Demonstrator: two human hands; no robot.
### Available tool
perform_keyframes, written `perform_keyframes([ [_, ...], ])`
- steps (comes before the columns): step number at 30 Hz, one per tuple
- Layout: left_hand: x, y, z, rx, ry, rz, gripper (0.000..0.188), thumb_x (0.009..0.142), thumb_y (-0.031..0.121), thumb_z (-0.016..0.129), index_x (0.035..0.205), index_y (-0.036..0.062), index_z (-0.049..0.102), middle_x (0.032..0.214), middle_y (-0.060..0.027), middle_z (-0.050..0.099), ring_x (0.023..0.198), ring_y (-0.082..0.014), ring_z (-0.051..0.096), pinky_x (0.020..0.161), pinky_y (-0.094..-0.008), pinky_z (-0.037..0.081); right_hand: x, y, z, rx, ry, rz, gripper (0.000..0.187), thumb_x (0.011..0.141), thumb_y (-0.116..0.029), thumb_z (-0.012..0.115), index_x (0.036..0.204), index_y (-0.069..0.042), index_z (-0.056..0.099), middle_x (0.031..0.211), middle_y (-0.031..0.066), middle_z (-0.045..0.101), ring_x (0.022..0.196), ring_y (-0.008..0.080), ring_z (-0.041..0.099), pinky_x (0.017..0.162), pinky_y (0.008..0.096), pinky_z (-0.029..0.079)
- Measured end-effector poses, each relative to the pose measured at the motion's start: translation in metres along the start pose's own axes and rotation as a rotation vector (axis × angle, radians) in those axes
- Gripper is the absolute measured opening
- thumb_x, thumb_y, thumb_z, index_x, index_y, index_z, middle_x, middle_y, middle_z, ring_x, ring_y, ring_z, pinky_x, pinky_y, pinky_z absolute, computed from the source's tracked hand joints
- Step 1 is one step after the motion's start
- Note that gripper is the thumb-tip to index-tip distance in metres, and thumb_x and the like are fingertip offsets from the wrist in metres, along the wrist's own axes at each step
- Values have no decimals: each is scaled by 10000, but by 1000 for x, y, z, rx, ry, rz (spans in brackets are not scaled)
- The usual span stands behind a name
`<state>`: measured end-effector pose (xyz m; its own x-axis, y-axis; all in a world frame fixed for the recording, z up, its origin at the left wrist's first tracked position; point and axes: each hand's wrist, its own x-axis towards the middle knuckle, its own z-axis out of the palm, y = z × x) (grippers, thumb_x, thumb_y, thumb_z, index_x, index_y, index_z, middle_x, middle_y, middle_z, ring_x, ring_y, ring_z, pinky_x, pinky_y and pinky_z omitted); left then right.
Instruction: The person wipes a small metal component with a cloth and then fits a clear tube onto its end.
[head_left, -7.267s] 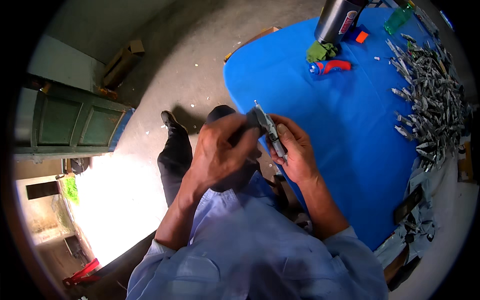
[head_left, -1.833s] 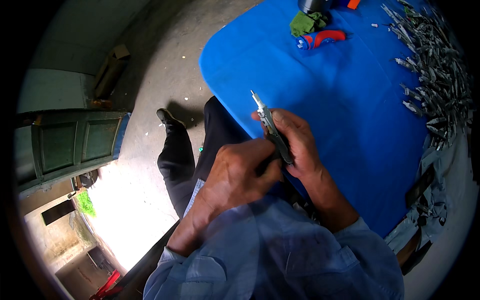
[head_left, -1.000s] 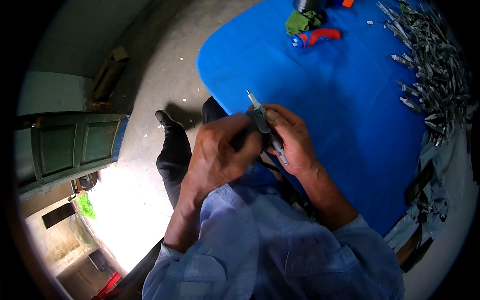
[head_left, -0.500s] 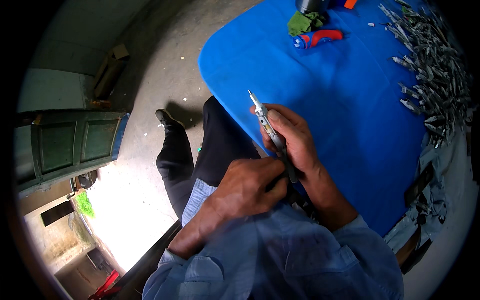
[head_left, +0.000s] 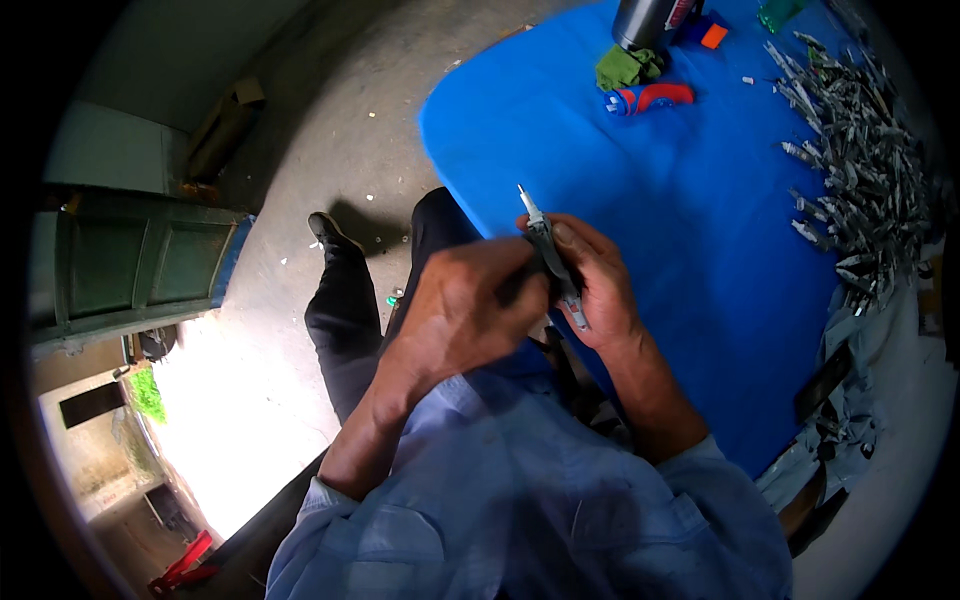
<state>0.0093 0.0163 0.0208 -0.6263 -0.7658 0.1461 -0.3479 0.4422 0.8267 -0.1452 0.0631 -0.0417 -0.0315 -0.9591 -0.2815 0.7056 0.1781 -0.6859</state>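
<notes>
My right hand (head_left: 598, 285) is closed round a slim grey pen-shaped device (head_left: 566, 280), held at a slant over the near edge of the blue-covered table (head_left: 690, 220). A narrow white tip points up and away from me; a paler lower end with a small reddish patch pokes out below the fingers. My left hand (head_left: 462, 305) is curled beside the device's upper half, its fingertips against or very close to it. Those fingers are bent in and smeared by motion. Something dark shows between them, too blurred to name.
A heap of similar grey pieces (head_left: 865, 170) covers the table's right side. At the far side stand a metal flask (head_left: 643, 22), a green cloth (head_left: 628, 68), a red and blue handheld tool (head_left: 650, 97) and an orange-ended item (head_left: 714, 37). A green door (head_left: 140, 265) is at left.
My left hand has moved up from the device's lower end to its upper half. The device's slot with a brassy inside no longer shows; a dark grey side does. The view has shifted slightly.
</notes>
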Motion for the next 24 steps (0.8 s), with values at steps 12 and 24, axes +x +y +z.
perform_keyframes([
  [12, -61, 4, 6, -118, -133, 91, 103, 808, 77, 691, 840, 2, 628, 777, -154, 627, 741, -353, 655, 653, -467, 507, -14, 3, 9, -217, 4, -73, 371, 1066, -276, 529, 1284, 17, 596, 868, 13, 591, 668, 74, 522, 541, 221, 398],
  [24, -74, -16, -51, -158, 122, 125, 114, 835, 65, 672, 887, -31, 638, 819, -179, 623, 710, -370, 631, 633, -443, 494, -60, 28, 68, -200, 17, -166, 287, 1053, -246, 565, 1197, -8, 635, 989, 70, 691, 822, 104, 637, 650, 250, 497],
])
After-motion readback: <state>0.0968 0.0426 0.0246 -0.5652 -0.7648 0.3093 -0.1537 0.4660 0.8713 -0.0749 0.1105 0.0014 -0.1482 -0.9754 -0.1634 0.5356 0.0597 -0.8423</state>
